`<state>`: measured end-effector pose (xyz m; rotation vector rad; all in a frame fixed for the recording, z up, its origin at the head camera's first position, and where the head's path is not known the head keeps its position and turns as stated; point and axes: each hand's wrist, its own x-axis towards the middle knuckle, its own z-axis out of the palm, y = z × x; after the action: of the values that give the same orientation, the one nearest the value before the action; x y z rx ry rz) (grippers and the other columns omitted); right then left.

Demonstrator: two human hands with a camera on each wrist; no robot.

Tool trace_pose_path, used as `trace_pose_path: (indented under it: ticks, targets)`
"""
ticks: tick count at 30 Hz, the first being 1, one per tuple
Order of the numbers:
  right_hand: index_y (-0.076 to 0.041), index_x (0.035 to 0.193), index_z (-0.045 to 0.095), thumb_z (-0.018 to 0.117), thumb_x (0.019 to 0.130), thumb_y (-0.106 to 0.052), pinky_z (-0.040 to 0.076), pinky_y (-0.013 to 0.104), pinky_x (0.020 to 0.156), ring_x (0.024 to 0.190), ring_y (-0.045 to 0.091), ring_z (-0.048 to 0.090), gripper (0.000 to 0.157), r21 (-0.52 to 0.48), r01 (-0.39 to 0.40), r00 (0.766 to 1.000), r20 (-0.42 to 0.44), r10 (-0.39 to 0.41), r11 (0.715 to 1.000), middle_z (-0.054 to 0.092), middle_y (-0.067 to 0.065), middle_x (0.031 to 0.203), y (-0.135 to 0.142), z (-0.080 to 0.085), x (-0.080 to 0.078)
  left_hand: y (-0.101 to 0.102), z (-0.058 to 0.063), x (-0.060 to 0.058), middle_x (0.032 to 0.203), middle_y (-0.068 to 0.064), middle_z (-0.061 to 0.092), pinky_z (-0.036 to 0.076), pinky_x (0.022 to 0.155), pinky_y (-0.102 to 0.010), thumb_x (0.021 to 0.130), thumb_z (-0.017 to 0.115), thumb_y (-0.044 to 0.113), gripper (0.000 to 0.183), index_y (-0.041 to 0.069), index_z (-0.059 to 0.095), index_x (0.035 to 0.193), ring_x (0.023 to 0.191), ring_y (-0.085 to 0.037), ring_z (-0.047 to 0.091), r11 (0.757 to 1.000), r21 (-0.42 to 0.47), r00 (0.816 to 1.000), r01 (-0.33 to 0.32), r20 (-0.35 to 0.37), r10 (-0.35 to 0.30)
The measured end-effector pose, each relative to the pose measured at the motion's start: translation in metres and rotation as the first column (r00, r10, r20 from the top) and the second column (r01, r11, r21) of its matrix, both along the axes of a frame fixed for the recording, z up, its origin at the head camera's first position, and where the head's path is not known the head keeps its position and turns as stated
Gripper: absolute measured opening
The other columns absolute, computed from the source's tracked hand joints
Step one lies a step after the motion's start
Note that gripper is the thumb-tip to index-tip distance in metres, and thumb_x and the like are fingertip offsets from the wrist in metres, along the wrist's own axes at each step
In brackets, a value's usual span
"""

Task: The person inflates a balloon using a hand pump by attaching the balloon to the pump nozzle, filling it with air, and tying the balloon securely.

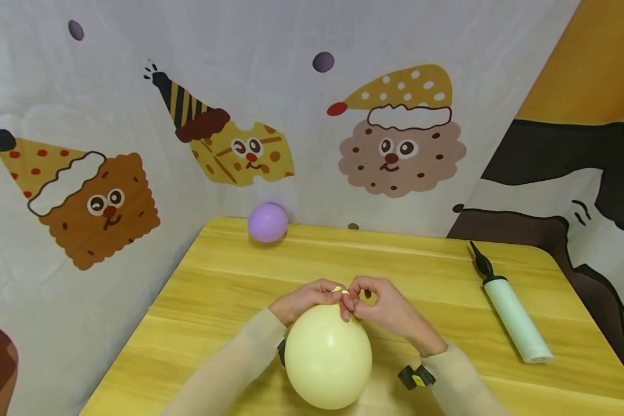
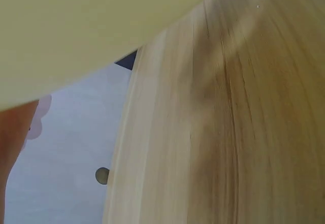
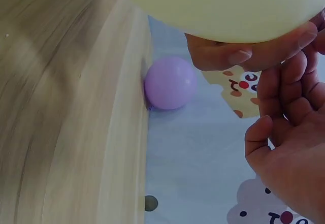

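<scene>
A round, inflated pale yellow balloon [image 1: 329, 358] is between the forearms, its neck end up and facing away from the body. My left hand [image 1: 308, 301] pinches the balloon's neck from the left, and a small yellow loop of the neck [image 1: 337, 289] shows above the thumb. From the other side my right hand [image 1: 390, 306] meets it, fingers curled in at the neck and fingertips against those of the left. The right wrist view shows the right hand [image 3: 297, 142] below the balloon [image 3: 228, 10]. Only the balloon's side [image 2: 91, 26] fills the left wrist view; the left hand is hidden there.
A smaller purple balloon [image 1: 267, 222] rests at the table's back edge. On the right lies a hand pump [image 1: 517, 318] with a black nozzle and mint-green barrel. The wooden table [image 1: 213, 283] backs onto a printed cloth [image 1: 301, 29] with cartoon biscuits and cheese.
</scene>
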<state>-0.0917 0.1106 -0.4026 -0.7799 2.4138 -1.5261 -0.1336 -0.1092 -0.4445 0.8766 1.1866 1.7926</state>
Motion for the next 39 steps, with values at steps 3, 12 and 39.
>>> trace_pose_path:
  ticks: [3,12,39]
  targets:
    - [-0.02,0.086,0.063,0.066,0.099,-0.018,0.037,0.034,0.08,0.076,0.017,0.061,0.013,-0.006,-0.015,1.0,-0.005,0.015,1.0,0.071,-0.005,0.077,-0.001,0.0,0.0,0.0,-0.001,-0.001,0.095,0.01,0.075,0.056,0.09,-0.024,0.102,0.061,0.046,0.026,0.025,0.076,0.104,0.107,-0.012,0.066,1.0,0.006,1.0,-0.002,-0.011,0.002]
    - [-0.013,0.086,0.064,0.059,0.091,-0.003,0.048,0.045,0.087,0.086,0.024,0.062,0.012,-0.173,-0.08,0.996,0.026,0.086,0.982,0.071,0.003,0.082,-0.003,-0.006,0.005,-0.006,0.003,-0.008,0.097,0.007,0.077,0.05,0.101,-0.027,0.101,0.062,0.045,0.028,0.024,0.078,0.107,0.111,-0.015,0.066,0.999,-0.015,0.988,0.047,-0.147,-0.049]
    - [-0.027,0.112,0.075,0.069,0.101,-0.021,0.046,0.035,0.076,0.09,0.017,0.059,0.014,-0.006,0.099,0.988,-0.123,-0.099,0.995,0.071,-0.012,0.103,0.002,0.012,0.005,-0.011,0.013,-0.016,0.096,0.005,0.076,0.046,0.108,-0.036,0.104,0.059,0.042,0.027,0.023,0.078,0.105,0.113,-0.021,0.066,0.997,-0.004,0.972,-0.08,-0.224,0.077]
